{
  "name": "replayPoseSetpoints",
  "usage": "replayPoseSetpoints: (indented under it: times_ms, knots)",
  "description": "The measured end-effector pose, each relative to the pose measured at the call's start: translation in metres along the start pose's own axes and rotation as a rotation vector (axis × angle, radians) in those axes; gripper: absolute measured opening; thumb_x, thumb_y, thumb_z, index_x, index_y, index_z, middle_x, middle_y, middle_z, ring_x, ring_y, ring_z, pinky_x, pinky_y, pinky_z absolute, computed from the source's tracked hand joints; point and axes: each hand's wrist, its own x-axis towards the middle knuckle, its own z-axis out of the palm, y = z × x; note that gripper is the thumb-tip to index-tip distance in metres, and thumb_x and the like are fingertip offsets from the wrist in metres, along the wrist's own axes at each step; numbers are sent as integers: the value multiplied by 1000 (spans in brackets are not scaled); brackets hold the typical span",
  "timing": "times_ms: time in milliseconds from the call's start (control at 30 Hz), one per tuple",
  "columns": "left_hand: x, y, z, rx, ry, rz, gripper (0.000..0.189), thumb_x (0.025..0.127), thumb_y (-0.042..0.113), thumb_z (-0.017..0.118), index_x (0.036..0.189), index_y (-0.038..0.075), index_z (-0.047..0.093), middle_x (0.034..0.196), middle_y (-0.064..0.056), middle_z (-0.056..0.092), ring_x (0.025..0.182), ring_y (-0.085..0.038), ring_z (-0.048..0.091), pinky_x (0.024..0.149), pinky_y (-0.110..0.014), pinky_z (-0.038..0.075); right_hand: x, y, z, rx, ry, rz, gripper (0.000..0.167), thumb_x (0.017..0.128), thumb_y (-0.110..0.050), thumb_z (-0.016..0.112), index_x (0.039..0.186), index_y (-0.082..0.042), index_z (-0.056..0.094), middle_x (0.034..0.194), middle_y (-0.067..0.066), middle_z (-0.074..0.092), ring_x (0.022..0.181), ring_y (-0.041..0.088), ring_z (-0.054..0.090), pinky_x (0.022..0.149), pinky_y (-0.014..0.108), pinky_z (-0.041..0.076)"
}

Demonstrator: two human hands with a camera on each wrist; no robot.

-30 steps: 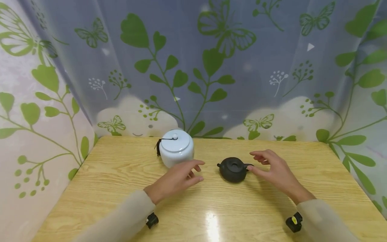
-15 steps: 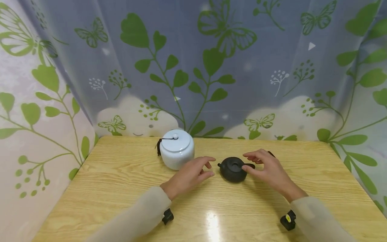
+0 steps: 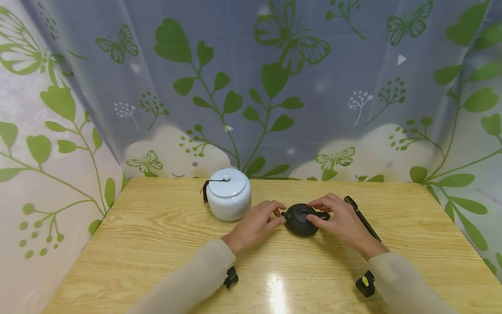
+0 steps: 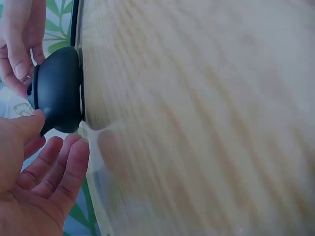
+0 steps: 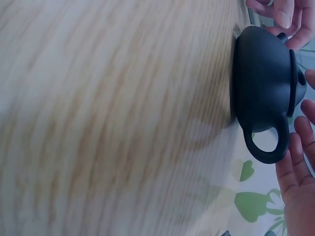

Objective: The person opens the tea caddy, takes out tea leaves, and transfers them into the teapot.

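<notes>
A small black teapot (image 3: 300, 220) stands on the wooden table (image 3: 157, 244), spout to the left and loop handle to the right. My left hand (image 3: 279, 214) is at the spout side; in the left wrist view its thumb touches the teapot (image 4: 58, 88) while the other fingers of the left hand (image 4: 59, 135) stay loosely spread. My right hand (image 3: 317, 213) curves over the lid and handle side. In the right wrist view the right hand (image 5: 301, 113) lies next to the handle of the teapot (image 5: 261, 78), fingers not closed round it.
A white lidded jar (image 3: 228, 199) with a black cord stands just left of the left hand. A thin black stick (image 3: 362, 219) lies on the table behind the right hand. A leaf-print curtain (image 3: 251, 87) closes off the back and sides.
Both hands have moved inward from either side until they meet the teapot. The right hand's shift has uncovered the black stick. The teapot and the jar have stayed put.
</notes>
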Motion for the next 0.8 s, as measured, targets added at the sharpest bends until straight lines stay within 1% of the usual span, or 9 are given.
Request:
replayPoseSetpoints:
  times_ms: [33,167,333,600,800]
  knots:
    - [0,4,-1,-8,-4,-5,33,111,34,66,138,16,68,119,-2,74,99,-14,69,86,-32,59,0,0,0,-4,-1,2,31,102,-33,81,128,-17,78,122,6,69,119,35,69,102,59,58]
    - [2,13,-1,-20,-22,-45,29,111,30,67,136,15,69,120,-3,76,98,-14,70,88,-31,58,1,0,3,-2,-9,15,29,102,-35,80,126,-18,79,122,4,69,118,33,69,103,58,58]
    - [4,17,0,-2,-21,-80,25,111,30,66,133,18,70,118,0,76,99,-12,69,87,-29,57,4,0,6,12,0,18,25,102,-33,80,122,-18,80,118,3,68,118,32,68,104,58,58]
    - [9,19,0,34,-21,-84,19,111,28,67,127,19,72,111,2,77,97,-11,69,84,-28,56,7,0,9,-8,17,12,22,102,-32,81,119,-19,81,115,1,69,112,28,68,100,55,58]
    - [11,22,-1,34,-37,-90,16,111,28,67,124,19,72,110,2,78,96,-11,70,84,-27,57,10,0,10,-13,33,-8,17,101,-27,81,116,-17,81,113,1,69,110,27,69,99,54,60]
